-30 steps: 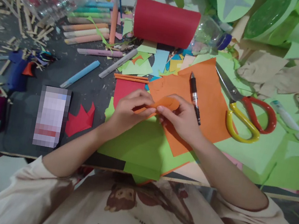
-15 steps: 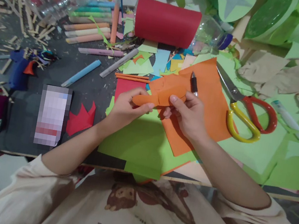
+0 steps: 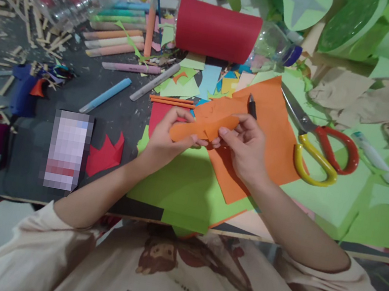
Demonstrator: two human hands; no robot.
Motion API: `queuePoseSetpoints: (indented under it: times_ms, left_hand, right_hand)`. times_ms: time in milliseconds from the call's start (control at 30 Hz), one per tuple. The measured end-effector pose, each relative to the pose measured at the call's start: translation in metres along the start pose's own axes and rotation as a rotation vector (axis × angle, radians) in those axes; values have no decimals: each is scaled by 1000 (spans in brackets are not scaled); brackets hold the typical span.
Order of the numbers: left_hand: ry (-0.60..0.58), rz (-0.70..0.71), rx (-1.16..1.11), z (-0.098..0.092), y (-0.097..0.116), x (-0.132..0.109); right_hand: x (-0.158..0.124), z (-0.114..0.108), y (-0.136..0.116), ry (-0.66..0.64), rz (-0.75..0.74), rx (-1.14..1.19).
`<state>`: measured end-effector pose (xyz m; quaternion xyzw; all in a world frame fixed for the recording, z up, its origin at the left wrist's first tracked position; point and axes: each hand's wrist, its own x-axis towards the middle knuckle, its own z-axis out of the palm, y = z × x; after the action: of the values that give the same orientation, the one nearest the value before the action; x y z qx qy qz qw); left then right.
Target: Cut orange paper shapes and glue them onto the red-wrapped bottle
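Between my two hands is a small cut piece of orange paper (image 3: 186, 131), held above the table. My left hand (image 3: 165, 138) pinches its left end, thumb in front. My right hand (image 3: 248, 150) grips the right end between thumb and fingers. Beneath lies a larger orange sheet (image 3: 274, 139), with a black pen (image 3: 252, 106) resting on it just beyond my right fingers. Under that is a green sheet (image 3: 173, 182). Scissors with one red and one yellow handle (image 3: 307, 125) lie to the right of the orange sheet, their blades apart from my hand.
A bottle wrapped in red paper (image 3: 217, 30) lies at the back. Markers (image 3: 107, 94), a blue glue gun (image 3: 23, 90), a phone (image 3: 67, 151) and a red paper crown shape (image 3: 106, 152) are on the left. Crumpled brown paper (image 3: 375, 102) sits at right.
The orange piece has tilted in my hands, its left end lower and its right end turned more toward the right fingers. Both hands have shifted only slightly.
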<state>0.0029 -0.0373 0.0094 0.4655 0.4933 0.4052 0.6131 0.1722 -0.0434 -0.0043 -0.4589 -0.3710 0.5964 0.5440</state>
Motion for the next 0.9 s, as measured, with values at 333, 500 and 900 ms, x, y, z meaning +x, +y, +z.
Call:
queuePoseSetpoints:
  times_ms: [333,500,900]
  left_hand:
    - [0,74,219,-2,0,-1]
    - [21,83,263,-2,-2,0]
    - [-70,120,261,0,4,-8]
  right_hand:
    - [-6,5,-7,-39,7,-64]
    - [-9,5,-7,-82,52,-51]
    - [-13,4,-13,-333,101,-309]
